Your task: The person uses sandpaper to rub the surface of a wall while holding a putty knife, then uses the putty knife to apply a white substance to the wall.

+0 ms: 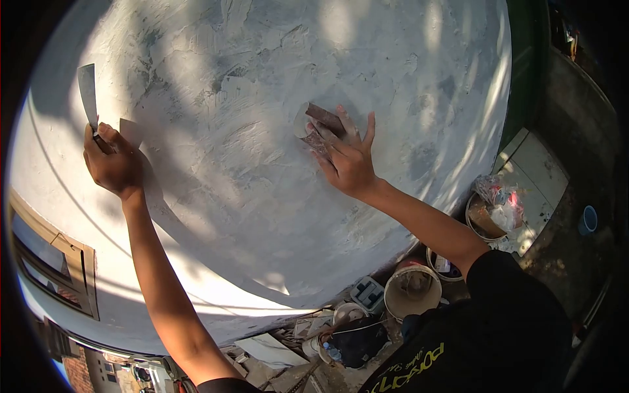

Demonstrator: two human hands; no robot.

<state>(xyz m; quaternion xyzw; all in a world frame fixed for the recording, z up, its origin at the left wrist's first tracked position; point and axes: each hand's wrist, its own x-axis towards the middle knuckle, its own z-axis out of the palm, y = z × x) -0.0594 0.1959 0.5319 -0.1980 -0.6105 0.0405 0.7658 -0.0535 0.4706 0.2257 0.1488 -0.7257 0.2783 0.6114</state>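
1. The wall (pixel 262 216) is the landmark: 1 wide plastered face, grey and rough, fills most of the view, with sun and shadow patches across it.
2. At the wall's lower left edge sits 1 window frame (pixel 62 272) of pale wood.
3. At the wall's upper left, the left hand (pixel 113 164) is closed in a fist around the handle of 1 scraper (pixel 88 92), whose flat blade points up and lies close against the plaster; whether it touches cannot be told.
4. Just right of that hand, the scraper's shadow falls on the wall.
5. Near the wall's centre, the right hand (pixel 347 160) is spread, fingers pressing 1 piece of sandpaper (pixel 321 126) flat against the plaster. The reddish-brown sheet shows above the fingertips, partly covered by them.
6. Below the wall, at its foot, stand at least 4 buckets: 1 dark one (pixel 357 340) with a wire handle, 1 white one (pixel 411 291), 1 smaller one (pixel 447 267) partly hidden by the right arm, and 1 (pixel 485 219) holding crumpled plastic bags.
7. Left of the white bucket lies 1 small grey box (pixel 368 293).
8. Far right of the wall, on the dark ground, stands 1 blue cup (pixel 588 219).
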